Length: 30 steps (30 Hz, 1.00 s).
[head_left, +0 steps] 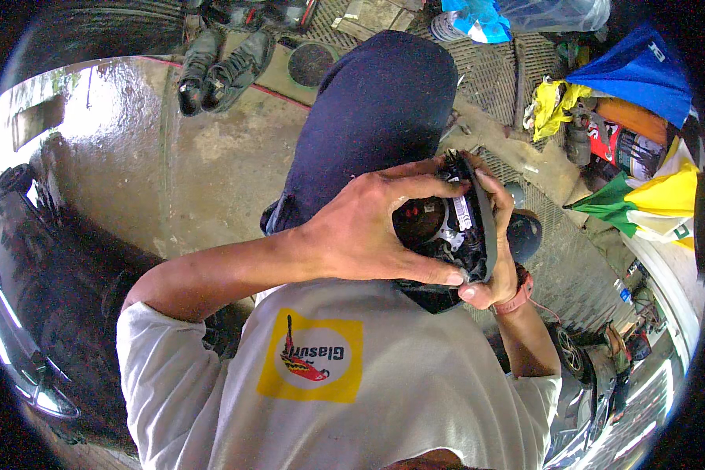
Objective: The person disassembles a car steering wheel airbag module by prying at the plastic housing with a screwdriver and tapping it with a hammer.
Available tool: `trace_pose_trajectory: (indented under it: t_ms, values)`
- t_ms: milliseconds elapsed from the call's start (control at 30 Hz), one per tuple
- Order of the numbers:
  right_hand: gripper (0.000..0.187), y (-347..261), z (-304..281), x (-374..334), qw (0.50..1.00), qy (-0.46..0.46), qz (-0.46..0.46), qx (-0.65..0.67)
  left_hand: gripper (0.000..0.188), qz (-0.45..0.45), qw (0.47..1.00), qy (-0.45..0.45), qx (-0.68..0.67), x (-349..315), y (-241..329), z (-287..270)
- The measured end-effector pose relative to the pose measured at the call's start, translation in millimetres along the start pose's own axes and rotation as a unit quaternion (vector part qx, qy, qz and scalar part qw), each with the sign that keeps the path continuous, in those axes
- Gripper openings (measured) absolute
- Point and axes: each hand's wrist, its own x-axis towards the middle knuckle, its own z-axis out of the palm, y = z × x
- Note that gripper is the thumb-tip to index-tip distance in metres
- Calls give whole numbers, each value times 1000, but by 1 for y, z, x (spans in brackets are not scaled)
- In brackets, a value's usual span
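A black part that looks like a car side mirror (484,235) is held between my two hands above my lap. Its hollow inner side shows a round dark opening, some metal and a white label. My left hand (352,215) curves around its left side, with the thumb on the lower edge and the forefinger across the upper end. On the right, my right hand (503,270) grips the outer rim, fingers along the far edge and thumb near the bottom corner. The underside of the part is hidden.
Dark shoes (225,72) stand on the floor at the upper left. A black car (63,313) is close on my left. To the right lie a blue cloth (638,74), a yellow bag (556,108) and cans. My raised knee (376,117) is in front.
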Motion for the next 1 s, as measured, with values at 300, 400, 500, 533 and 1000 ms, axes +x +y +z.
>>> trace_pose_trajectory:
  t_ms: [300, 400, 500, 533, 1000]
  values:
    - [145, -1, -9, -2, 996, -36, -9, -76, 87, -36, 994, -103, -15, 5, 4, -17]
    - [145, -2, -5, -1, 998, -37, 6, -52, 82, -32, 994, -100, -22, 6, -1, -15]
    - [144, -8, -4, 0, 997, -29, 31, -63, 80, -29, 995, -93, -24, 6, -6, -16]
    - [143, -9, -1, 0, 998, -20, 44, -46, 80, -36, 994, -98, -31, 6, -6, -17]
    - [127, -37, 1, 31, 993, -47, 33, -104, 72, -101, 978, -171, -63, 12, -2, -38]
